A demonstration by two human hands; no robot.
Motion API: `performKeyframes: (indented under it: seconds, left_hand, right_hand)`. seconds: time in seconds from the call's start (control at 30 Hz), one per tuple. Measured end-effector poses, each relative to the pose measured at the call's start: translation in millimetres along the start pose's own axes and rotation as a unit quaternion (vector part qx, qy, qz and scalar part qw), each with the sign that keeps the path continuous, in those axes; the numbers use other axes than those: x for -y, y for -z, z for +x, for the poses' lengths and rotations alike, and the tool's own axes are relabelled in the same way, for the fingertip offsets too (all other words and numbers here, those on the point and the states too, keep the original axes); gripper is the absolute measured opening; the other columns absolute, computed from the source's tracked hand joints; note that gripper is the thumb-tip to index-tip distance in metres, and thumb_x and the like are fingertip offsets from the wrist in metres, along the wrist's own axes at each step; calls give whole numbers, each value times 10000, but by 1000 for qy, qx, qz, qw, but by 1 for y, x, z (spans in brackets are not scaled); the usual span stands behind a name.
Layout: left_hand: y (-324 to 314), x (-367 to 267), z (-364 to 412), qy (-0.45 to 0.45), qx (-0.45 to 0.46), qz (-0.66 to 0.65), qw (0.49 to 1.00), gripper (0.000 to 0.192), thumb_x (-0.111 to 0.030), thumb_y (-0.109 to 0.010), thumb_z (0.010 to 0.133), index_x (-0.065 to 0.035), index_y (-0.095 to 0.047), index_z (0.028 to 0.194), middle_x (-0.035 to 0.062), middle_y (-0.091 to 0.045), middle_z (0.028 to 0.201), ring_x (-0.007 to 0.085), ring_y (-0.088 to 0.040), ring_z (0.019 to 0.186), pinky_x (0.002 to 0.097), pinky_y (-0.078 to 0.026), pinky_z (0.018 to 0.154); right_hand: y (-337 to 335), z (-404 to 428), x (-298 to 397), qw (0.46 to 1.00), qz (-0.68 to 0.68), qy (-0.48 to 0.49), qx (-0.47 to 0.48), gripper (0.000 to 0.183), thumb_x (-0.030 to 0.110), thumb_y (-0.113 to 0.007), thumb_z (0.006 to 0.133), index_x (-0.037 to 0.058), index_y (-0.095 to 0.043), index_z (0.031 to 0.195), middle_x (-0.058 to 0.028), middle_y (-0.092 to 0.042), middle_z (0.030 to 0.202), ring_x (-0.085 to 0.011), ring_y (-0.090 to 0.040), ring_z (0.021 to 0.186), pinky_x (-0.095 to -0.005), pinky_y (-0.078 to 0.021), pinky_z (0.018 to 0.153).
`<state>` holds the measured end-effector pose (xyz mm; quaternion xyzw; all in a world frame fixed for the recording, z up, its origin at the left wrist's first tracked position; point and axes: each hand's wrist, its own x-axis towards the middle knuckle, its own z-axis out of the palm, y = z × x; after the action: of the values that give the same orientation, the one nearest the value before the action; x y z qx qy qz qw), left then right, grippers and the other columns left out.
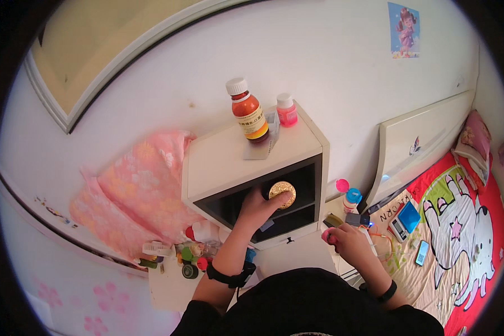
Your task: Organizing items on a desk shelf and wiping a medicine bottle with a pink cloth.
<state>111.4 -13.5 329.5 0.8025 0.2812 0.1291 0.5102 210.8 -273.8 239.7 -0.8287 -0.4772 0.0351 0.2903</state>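
My left hand (256, 208) holds a round gold container (283, 192) with an embossed lid, its thumb lying across the top. That hand is in front of the dark glass front (304, 176) of a small white cabinet (222, 164); I cannot tell whether it touches the glass. Lower and to the right, my right hand (348, 241) grips a small pink item (329, 236), possibly a cloth or sponge. Fingers hide part of it. On the cabinet top stand a brown bottle (250, 117) with a white cap and a small pink bottle (286, 111).
Cards lie under the brown bottle. A pink floral cloth (138, 180) rests left of the cabinet. Cluttered small items, including a black round lid (189, 270), sit below it. At right are a blue-lidded bottle (353, 196), a power bank (357, 219), a phone (421, 253) and a bed (466, 256).
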Motion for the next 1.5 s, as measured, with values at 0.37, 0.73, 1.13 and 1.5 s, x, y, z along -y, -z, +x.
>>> performKeyframes:
  seconds: [0.37,0.73,1.13,1.5]
  left_hand:
    - [6,-11,19,101,31,94,990,761,-708,-539,776,-45,-565,1149,85,-611,689,143,-577,542,269,-458,451]
    - [6,18,34,60,-14,146,987,705,-728,-408,834,-51,-565,951,49,-498,540,151,-485,418,288,-394,379]
    - [-22,14,43,98,-17,-59,993,527,-558,-518,902,-32,-529,929,56,-472,645,117,-472,438,265,-366,354]
    - [-12,22,-7,-56,-33,-82,995,521,-310,-633,901,7,-419,1255,152,-624,920,165,-627,681,267,-511,586]
  right_hand:
    - [3,15,20,997,-4,61,43,277,111,-680,721,165,-620,986,-56,-608,917,-282,-610,901,-393,-510,735]
    - [2,23,31,989,2,111,93,294,121,-660,743,177,-622,1029,-50,-622,940,-271,-623,895,-387,-516,719]
    - [0,18,21,990,6,103,93,328,98,-672,717,148,-623,1038,-78,-623,944,-289,-612,886,-391,-511,742]
    - [-3,19,19,988,0,110,105,306,111,-660,734,161,-627,1035,-71,-624,950,-285,-613,900,-392,-511,747]
